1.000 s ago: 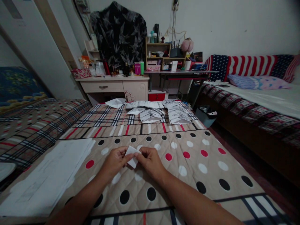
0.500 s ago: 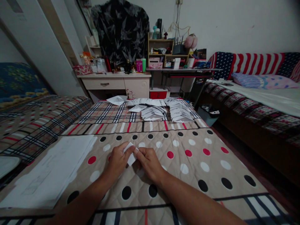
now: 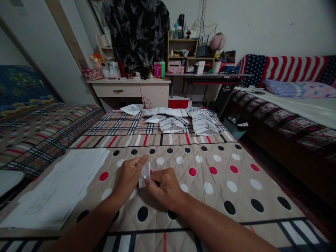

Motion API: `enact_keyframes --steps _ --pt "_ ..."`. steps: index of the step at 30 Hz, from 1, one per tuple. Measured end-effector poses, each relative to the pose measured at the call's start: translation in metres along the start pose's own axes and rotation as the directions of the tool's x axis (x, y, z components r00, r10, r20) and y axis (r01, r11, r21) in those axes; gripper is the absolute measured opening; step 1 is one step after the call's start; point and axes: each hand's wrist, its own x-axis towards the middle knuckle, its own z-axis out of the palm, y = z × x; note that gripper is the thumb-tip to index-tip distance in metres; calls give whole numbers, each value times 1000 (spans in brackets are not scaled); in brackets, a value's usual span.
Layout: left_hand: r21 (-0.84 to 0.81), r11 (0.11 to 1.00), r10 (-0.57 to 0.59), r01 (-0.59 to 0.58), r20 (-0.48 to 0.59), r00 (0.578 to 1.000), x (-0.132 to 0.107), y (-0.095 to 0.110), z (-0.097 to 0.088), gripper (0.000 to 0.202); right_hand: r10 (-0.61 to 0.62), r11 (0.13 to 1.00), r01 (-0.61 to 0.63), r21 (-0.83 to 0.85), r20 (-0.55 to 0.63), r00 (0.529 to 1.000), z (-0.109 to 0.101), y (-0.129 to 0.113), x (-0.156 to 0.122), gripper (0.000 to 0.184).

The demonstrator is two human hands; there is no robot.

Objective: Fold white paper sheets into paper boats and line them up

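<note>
Between my hands, above the dotted bedspread (image 3: pixel 199 206), is a small folded piece of white paper (image 3: pixel 142 182). My left hand (image 3: pixel 130 175) grips its left side, thumb raised along the upper edge. With fingers curled, my right hand (image 3: pixel 165 187) pinches the paper's lower right part between thumb and forefinger. The paper stands partly opened along a fold, and some of it is hidden by my fingers. To the left lies a stack of flat white sheets (image 3: pixel 52 189) with faint print.
Folded papers stand in rows at the bed's far end, one row (image 3: pixel 173 125) in the middle and another (image 3: pixel 203 122) to the right. A loose folded paper (image 3: pixel 132 109) lies left of them. Beyond are a white dresser (image 3: pixel 154 91) and a bin (image 3: pixel 235 127).
My right hand has shifted down and turned, now pinching the paper's lower part. My left thumb has lifted, and the paper has turned and spread at its fold. The view has moved slightly.
</note>
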Motion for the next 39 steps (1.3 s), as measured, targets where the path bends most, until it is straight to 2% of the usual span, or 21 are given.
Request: enact_keyframes --steps 3,4,5,7,8,9,11,13,14,16,20,24,30,32,36,39 --pt "-53 991 -131 126 -100 986 9 -10 -8 55 -235 960 247 -129 102 967 1 -10 -9 31" --pt "-75 983 -174 165 -143 974 12 -14 -10 55 -275 949 291 -124 131 952 2 -11 -11 30" --pt "-104 978 -199 183 -173 965 14 -18 -12 55 -272 953 283 -105 105 957 3 -12 -11 31" --pt "-180 968 -203 175 -149 968 15 -22 -13 57 -146 989 146 -14 5 989 4 -9 -9 34" --pt "-243 959 -180 147 -120 976 14 -23 -11 56 -22 998 27 65 -76 997 3 -6 -5 36" --pt "-298 945 -166 138 -71 984 12 -22 -9 57 102 983 -78 167 -140 985 3 -2 -2 38" --pt "-373 921 -90 114 80 993 8 -19 -3 59 287 916 -205 344 -210 935 2 7 6 39" --pt "-378 923 23 70 237 971 5 -12 2 55 359 859 -242 451 -194 913 1 15 12 40" --pt "-375 926 72 43 289 955 3 -9 4 54 365 845 -248 473 -173 915 2 18 13 41" --pt "-371 928 81 32 286 955 1 -3 7 54 351 828 -239 507 -136 927 4 20 13 44" --pt "-360 927 -10 103 251 968 -2 -1 9 45 322 803 -244 544 -52 945 7 19 11 45" --pt "-370 913 -79 173 256 963 -1 -4 10 43 303 838 -270 474 7 953 5 16 11 41" --pt "-260 964 -13 54 157 987 0 -2 4 52 312 884 -300 358 25 950 6 16 10 38" --pt "-232 971 -2 50 199 980 0 -2 2 53 331 866 -301 399 -8 944 6 17 11 33" --pt "-211 976 25 51 345 938 -1 -5 0 58 361 778 -269 568 -53 931 6 19 13 25" --pt "-235 970 21 60 326 945 -2 -7 1 66 397 767 -301 567 -50 916 3 19 12 30"
